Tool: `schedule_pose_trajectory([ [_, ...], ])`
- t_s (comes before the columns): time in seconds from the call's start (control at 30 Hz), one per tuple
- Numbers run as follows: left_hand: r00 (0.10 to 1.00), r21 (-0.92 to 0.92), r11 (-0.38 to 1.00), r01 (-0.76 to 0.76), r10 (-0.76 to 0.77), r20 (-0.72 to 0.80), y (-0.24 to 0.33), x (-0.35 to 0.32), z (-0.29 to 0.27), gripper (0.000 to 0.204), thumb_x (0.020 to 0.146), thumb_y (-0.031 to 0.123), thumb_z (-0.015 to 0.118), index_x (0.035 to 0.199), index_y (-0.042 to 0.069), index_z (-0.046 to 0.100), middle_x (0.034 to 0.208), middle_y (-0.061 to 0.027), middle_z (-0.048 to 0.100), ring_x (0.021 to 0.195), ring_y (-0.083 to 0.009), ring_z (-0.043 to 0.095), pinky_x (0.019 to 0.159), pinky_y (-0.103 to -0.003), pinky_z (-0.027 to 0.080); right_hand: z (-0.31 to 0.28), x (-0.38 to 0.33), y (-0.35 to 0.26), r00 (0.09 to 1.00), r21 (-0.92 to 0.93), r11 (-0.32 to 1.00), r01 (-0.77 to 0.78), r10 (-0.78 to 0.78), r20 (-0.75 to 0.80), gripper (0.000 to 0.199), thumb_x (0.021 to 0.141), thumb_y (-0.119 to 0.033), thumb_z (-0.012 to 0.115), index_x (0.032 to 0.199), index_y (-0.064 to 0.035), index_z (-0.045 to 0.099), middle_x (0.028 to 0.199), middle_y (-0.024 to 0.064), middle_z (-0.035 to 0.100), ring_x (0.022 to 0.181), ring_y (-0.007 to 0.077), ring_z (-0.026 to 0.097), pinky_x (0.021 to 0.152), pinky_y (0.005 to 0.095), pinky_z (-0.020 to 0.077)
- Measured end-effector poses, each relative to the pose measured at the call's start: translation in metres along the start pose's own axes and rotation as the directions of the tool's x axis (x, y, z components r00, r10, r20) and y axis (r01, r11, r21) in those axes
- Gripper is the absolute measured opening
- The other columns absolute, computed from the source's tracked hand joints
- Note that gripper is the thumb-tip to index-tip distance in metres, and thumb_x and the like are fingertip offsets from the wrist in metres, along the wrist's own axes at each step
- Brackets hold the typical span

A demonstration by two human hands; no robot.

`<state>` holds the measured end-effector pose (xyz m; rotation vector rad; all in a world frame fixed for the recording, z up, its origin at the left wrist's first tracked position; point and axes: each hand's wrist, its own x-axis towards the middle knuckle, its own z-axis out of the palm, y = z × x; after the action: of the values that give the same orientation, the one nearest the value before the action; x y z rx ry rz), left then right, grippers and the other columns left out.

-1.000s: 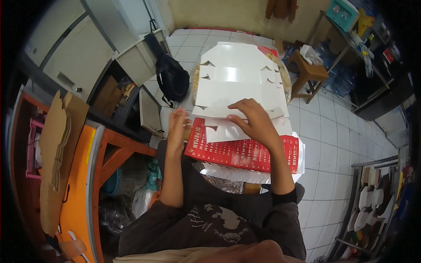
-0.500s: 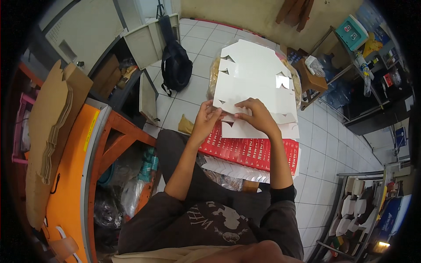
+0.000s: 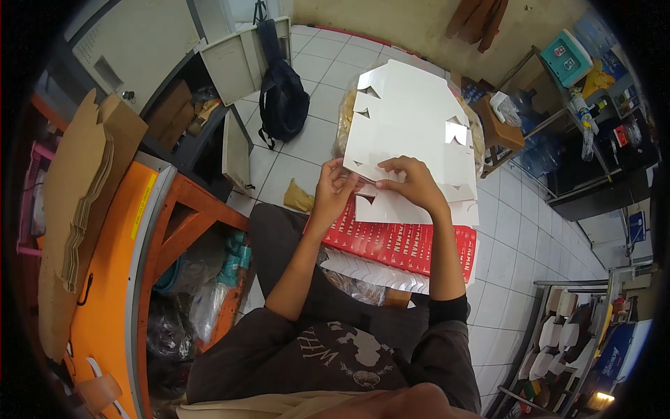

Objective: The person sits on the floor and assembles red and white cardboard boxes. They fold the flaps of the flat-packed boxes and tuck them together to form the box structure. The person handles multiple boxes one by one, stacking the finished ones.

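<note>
A large white die-cut cardboard box blank (image 3: 401,119) with notched sides lies in front of me, over another white layer (image 3: 415,211) that shows along its near edge. My left hand (image 3: 333,192) is closed on the blank's near left corner, thumb and fingers together at the edge. Beside it, my right hand (image 3: 417,183) grips the near edge with bent fingers above and the thumb by the fold. Below them lies a stack of red printed cardboard blanks (image 3: 398,241), overlapping in rows. The undersides of my fingers are hidden.
An orange table (image 3: 115,279) with brown cardboard pieces (image 3: 73,216) stands on the left. Beyond are an open grey cabinet (image 3: 234,150) and a black backpack (image 3: 283,101). At right, a wooden stool (image 3: 499,126) and metal shelving (image 3: 537,346) stand on white floor tiles.
The near edge of the white blank now shows a slightly raised fold between my hands. Both hands keep their hold with small finger shifts. The whole view has shifted slightly.
</note>
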<state>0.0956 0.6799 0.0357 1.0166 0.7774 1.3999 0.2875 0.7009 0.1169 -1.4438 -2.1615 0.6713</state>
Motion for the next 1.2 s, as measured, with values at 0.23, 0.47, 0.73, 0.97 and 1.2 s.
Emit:
schedule_pose_trajectory([
  [0.23,0.999,-0.035,0.999,-0.01,0.008,-0.048,-0.003,0.001,0.005,0.043,0.087,-0.004,0.053,0.123,-0.002,0.031,0.113,-0.0174,0.052,0.087,-0.0165,0.062,0.078,-0.028,0.054,-0.005,0.003,-0.01,0.991,-0.349,0.937,0.0,-0.046,-0.125,0.018,0.076,-0.014,0.061,0.092,-0.006,0.064,0.084,0.0136,0.064,0.08,0.0319,0.06,0.072,0.0406,0.0454],
  [0.47,0.999,0.113,0.994,-0.006,0.012,-0.051,0.001,-0.002,0.004,0.037,0.085,-0.004,0.053,0.12,0.004,0.046,0.115,-0.0163,0.05,0.091,-0.0192,0.06,0.075,-0.029,0.053,-0.049,-0.008,-0.02,0.352,-0.278,0.961,-0.004,-0.259,-0.899,0.021,0.064,0.007,0.057,0.082,-0.0041,0.062,0.076,0.0109,0.063,0.068,0.0288,0.061,0.068,0.0371,0.0497],
  [0.73,0.96,-0.534,0.806,0.256,-0.147,0.238,0.072,-0.031,-0.002,0.085,0.085,0.07,0.035,0.136,0.003,0.035,0.128,-0.0148,0.047,0.114,-0.0253,0.052,0.095,-0.039,0.044,-0.019,-0.068,-0.089,0.545,-0.563,0.647,0.515,-0.754,-0.367,0.004,0.079,-0.012,0.066,0.083,-0.0128,0.066,0.088,0.0035,0.069,0.087,0.0223,0.067,0.08,0.0362,0.0566],
  [0.97,0.96,-0.113,0.955,0.274,-0.264,0.095,0.067,-0.039,0.005,0.049,0.093,0.042,0.051,0.124,0.005,0.047,0.108,-0.0034,0.058,0.094,-0.0092,0.056,0.081,-0.025,0.046,0.027,-0.088,-0.076,0.752,-0.321,0.773,0.548,-0.623,-0.217,0.02,0.073,-0.017,0.066,0.092,-0.015,0.065,0.104,0.0047,0.064,0.097,0.0247,0.062,0.089,0.0404,0.051],
  [1.2,0.984,0.03,0.995,0.094,-0.088,-0.153,0.068,-0.042,-0.009,0.025,0.094,0.022,0.056,0.11,0.002,0.058,0.095,-0.0006,0.063,0.082,-0.006,0.057,0.073,-0.021,0.046,0.019,-0.105,-0.068,0.826,0.041,0.888,0.458,-0.408,-0.389,0.03,0.072,-0.015,0.07,0.1,-0.0073,0.065,0.097,0.0114,0.063,0.097,0.0323,0.06,0.095,0.0472,0.0436],
])
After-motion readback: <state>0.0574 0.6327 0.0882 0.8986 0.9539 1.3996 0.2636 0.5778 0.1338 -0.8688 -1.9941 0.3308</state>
